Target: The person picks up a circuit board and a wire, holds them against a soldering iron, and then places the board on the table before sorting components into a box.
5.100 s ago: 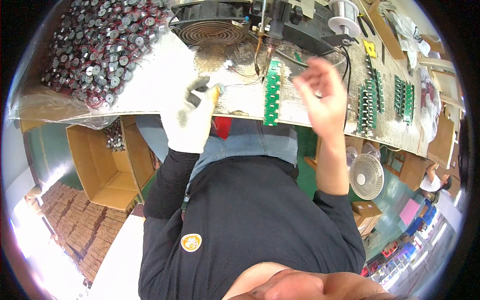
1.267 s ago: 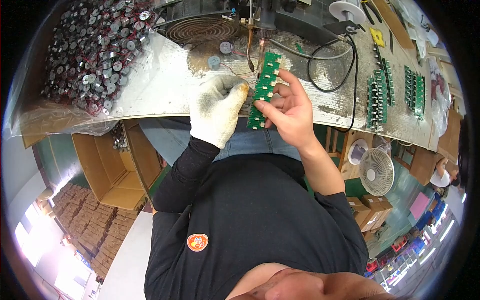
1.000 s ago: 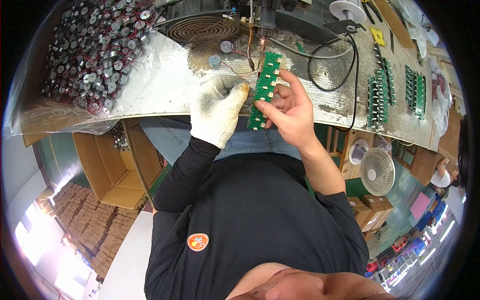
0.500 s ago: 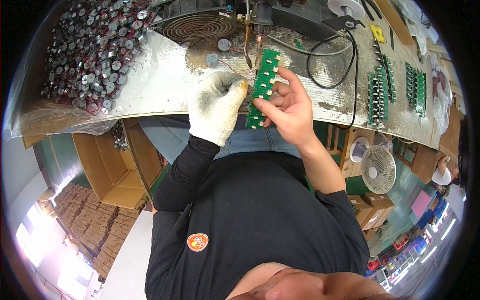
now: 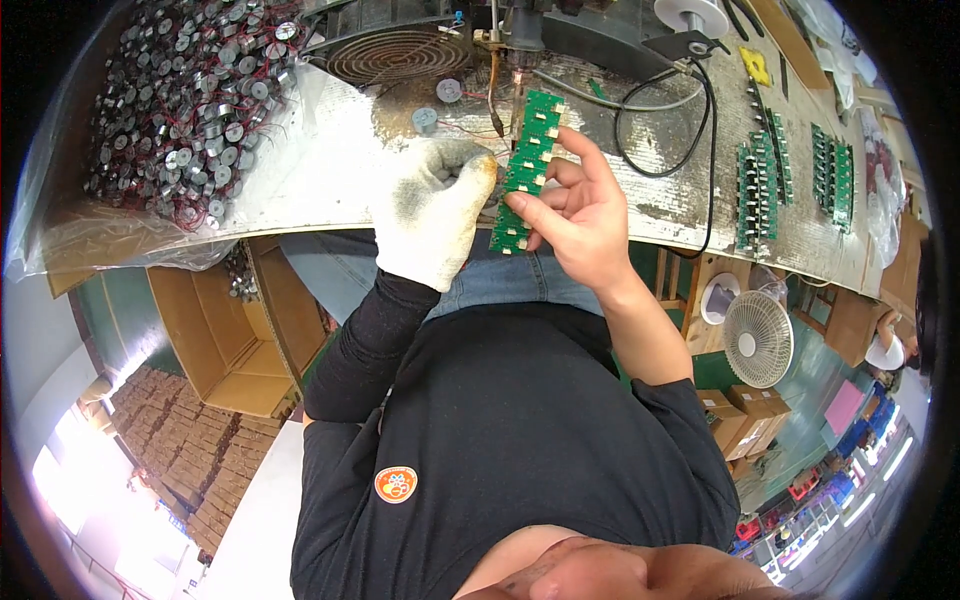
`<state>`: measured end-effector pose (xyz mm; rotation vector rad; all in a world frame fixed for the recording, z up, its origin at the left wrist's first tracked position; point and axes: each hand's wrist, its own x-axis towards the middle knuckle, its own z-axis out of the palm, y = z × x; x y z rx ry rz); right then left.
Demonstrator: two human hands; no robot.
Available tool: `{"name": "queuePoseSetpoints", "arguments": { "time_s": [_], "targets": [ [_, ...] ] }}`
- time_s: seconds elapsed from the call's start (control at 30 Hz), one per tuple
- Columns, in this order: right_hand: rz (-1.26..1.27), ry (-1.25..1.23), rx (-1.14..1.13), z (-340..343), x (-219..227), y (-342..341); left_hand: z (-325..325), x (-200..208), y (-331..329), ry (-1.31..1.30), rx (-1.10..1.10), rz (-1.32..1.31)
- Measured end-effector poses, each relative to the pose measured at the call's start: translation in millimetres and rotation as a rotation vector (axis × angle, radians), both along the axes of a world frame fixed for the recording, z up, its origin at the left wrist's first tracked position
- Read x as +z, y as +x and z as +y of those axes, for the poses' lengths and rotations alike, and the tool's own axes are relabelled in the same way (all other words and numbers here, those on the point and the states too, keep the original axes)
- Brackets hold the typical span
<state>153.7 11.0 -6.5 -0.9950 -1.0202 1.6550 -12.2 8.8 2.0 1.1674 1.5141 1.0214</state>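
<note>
My bare right hand (image 5: 585,215) pinches a long green circuit board (image 5: 530,165) between thumb and fingers. The board slants upward, dotted with small white connectors along its length. Close to its left edge is my left hand (image 5: 428,215), in a whitish knitted glove with a stained thumb tip. Its fingers are curled against the thumb; whatever they may grip is hidden. Just past the board's upper end stands a soldering tool (image 5: 519,80), with a thin bent feed tube (image 5: 495,100) beside it. Two round grey components, one nearer (image 5: 424,120) and one farther (image 5: 448,90), lie beyond my left hand, trailing thin wires.
A large heap of round wired components (image 5: 200,120) covers the table's left on clear plastic. A round-grilled fan unit (image 5: 395,55) stands at the back. Black cable (image 5: 712,150) loops on the right, before stacked circuit boards (image 5: 757,195). An open cardboard box (image 5: 215,330) sits below left.
The board has shifted slightly upward and tilted a little more to the right. My left glove has moved slightly left, its fingers less tightly curled.
</note>
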Motion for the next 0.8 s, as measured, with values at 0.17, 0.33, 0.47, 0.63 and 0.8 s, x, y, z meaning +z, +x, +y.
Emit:
{"name": "queuePoseSetpoints", "arguments": {
  "time_s": [0.17, 0.33, 0.47, 0.63, 0.8],
  "targets": [
    [-0.028, -0.022, 0.000, -3, -7, 0, -1, -9, 3, 0.003, 0.079, -0.027],
    [-0.014, -0.026, -0.008, -3, -5, -1, -2, -6, 4, 0.010, 0.076, -0.021],
    [-0.005, -0.018, -0.006, -4, -6, 0, -3, -10, 0, -0.006, 0.003, 0.013],
    [-0.003, -0.017, -0.003, -4, -5, -1, -4, -4, -1, -0.029, 0.000, 0.037],
    [-0.006, -0.017, 0.002, -4, -5, 0, -3, -2, 4, -0.005, 0.073, -0.007]
  ]
}}
